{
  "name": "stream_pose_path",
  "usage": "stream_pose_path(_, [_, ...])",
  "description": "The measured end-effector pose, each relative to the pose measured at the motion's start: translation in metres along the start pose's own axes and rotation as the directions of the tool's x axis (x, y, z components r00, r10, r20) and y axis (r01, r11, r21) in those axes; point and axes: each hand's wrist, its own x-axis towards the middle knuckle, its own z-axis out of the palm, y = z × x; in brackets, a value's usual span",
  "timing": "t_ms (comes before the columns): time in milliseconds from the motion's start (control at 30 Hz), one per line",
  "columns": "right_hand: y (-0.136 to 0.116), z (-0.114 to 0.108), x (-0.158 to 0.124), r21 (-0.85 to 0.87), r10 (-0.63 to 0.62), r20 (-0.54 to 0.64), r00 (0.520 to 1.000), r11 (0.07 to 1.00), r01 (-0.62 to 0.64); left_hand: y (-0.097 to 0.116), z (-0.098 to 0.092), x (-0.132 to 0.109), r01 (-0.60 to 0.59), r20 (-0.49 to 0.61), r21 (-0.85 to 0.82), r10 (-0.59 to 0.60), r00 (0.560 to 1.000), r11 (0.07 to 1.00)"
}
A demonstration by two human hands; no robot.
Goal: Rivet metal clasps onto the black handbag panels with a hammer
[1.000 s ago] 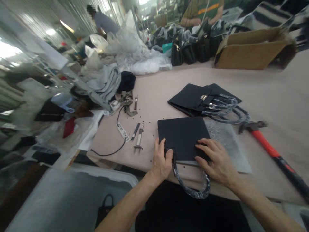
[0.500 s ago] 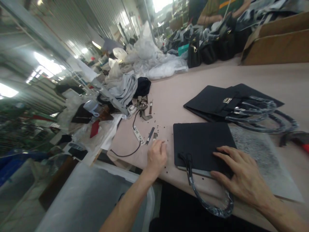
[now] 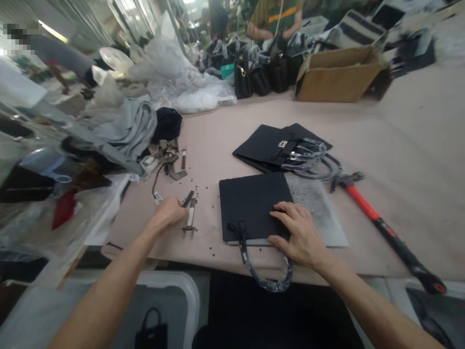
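A flat black handbag piece (image 3: 250, 206) lies on the table before me, its plastic-wrapped handle (image 3: 267, 286) looping over the near edge. My right hand (image 3: 300, 232) rests on its right side with the fingers spread. To the left, my left hand (image 3: 170, 211) is closed at the lower end of a thin dark flat strip (image 3: 188, 198). Beside that strip lies a slim metal tool with a pale wrapped middle (image 3: 191, 215) and prongs at its near end. Small dark bits are scattered around. The fingertips of my left hand are partly hidden.
A red-and-black hammer (image 3: 374, 218) lies at the right, beyond a speckled grey slab (image 3: 316, 206). More flat black bags (image 3: 265, 145) are stacked behind. A cardboard box (image 3: 330, 75) and plastic wrapping (image 3: 196, 94) stand farther back; a person works across the table.
My left hand has moved left, away from the black bag piece, to the dark strip, covering most of the white tag. My right hand stays on the bag piece. The view has swung right.
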Motion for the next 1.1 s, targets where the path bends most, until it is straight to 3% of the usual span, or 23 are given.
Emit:
stream_pose_path(67, [-0.003, -0.002, 0.000, 0.005, 0.017, 0.014, 1.000, 1.000, -0.017, -0.005, -0.001, -0.004, 0.005, 0.006, -0.082, -0.005, 1.000, 0.997])
stream_pose_path(133, [-0.004, -0.003, 0.000, 0.016, 0.028, 0.021, 0.999, 0.999, -0.029, -0.010, -0.002, -0.012, 0.055, 0.029, -0.359, -0.048, 0.998, 0.932])
stream_pose_path(200, [-0.004, -0.003, 0.000, 0.026, 0.034, 0.022, 0.999, 0.999, -0.034, -0.013, -0.001, -0.023, 0.131, 0.105, -0.702, -0.081, 0.991, 0.700])
stream_pose_path(267, [-0.004, -0.003, 0.000, 0.030, 0.036, 0.026, 0.999, 0.999, -0.036, -0.011, 0.003, -0.035, 0.215, 0.206, -0.882, -0.067, 0.976, 0.419])
stream_pose_path(333, [-0.003, -0.002, 0.000, 0.026, 0.033, 0.027, 0.999, 0.999, -0.034, -0.004, 0.010, -0.046, 0.280, 0.279, -0.934, -0.037, 0.960, 0.224])
stream_pose_path(433, [-0.003, -0.002, 0.000, 0.017, 0.028, 0.023, 0.999, 0.999, -0.029, 0.013, 0.027, -0.066, 0.321, 0.321, -0.947, 0.028, 0.947, 0.003])
stream_pose_path(600, [-0.004, -0.003, 0.000, 0.020, 0.033, 0.028, 0.999, 0.999, -0.034, 0.050, 0.057, -0.109, 0.287, 0.252, -0.890, 0.143, 0.957, -0.354])
stream_pose_path(667, [-0.004, -0.003, 0.000, 0.021, 0.035, 0.031, 0.999, 0.999, -0.035, 0.066, 0.065, -0.125, 0.268, 0.191, -0.884, 0.225, 0.955, -0.384])
stream_pose_path(767, [-0.005, -0.003, 0.001, 0.024, 0.040, 0.037, 0.999, 0.999, -0.041, 0.088, 0.068, -0.139, 0.250, 0.153, -0.919, 0.310, 0.939, -0.304])
stream_pose_path(833, [-0.005, -0.003, 0.001, 0.024, 0.040, 0.036, 0.999, 0.999, -0.041, 0.099, 0.066, -0.139, 0.210, 0.142, -0.947, 0.271, 0.952, -0.242])
stream_pose_path(967, [-0.006, -0.004, 0.001, 0.018, 0.041, 0.038, 0.998, 0.999, -0.042, 0.113, 0.061, -0.131, 0.041, 0.030, -0.989, 0.079, 0.996, -0.141])
stream_pose_path(1100, [-0.006, -0.004, 0.001, 0.027, 0.059, 0.049, 0.997, 0.998, -0.060, 0.121, 0.066, -0.121, -0.060, -0.066, -0.996, 0.086, 0.994, -0.070])
